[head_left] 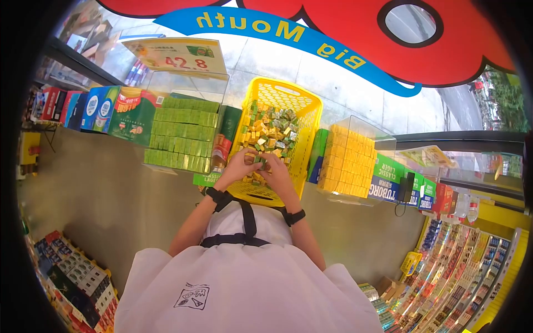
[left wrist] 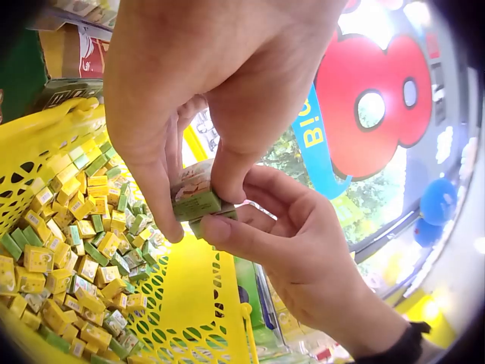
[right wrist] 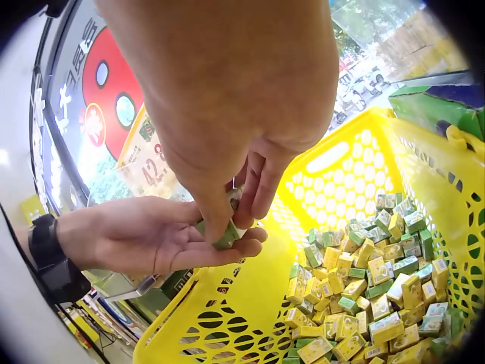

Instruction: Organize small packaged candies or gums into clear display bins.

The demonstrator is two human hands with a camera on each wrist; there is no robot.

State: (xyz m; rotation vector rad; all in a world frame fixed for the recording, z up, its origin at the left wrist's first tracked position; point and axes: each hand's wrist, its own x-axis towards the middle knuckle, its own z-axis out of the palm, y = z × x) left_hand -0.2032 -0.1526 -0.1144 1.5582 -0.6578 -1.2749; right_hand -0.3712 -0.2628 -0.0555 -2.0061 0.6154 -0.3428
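Over the yellow basket [head_left: 304, 139] my two hands meet, holding small green boxes with printed tops. My left hand [head_left: 240, 168] grips a green box [left wrist: 198, 201] between thumb and fingers. Just beneath it, the thumb of my right hand [head_left: 276, 175] presses on a second green box [left wrist: 198, 227], its fingers curled behind. In the right wrist view, the fingers partly cover a green box [right wrist: 227, 236]. A loose heap of small yellow and green boxes [right wrist: 364, 296] lies in the basket below the hands.
Left of the basket, green boxes [head_left: 183, 136] are stacked in a clear holder under a price sign [head_left: 183, 55]. Yellow boxes [head_left: 347, 161] fill another holder on the right. Beer cartons [head_left: 386, 180] line the window. Stocked shelves [head_left: 461, 272] stand at lower right.
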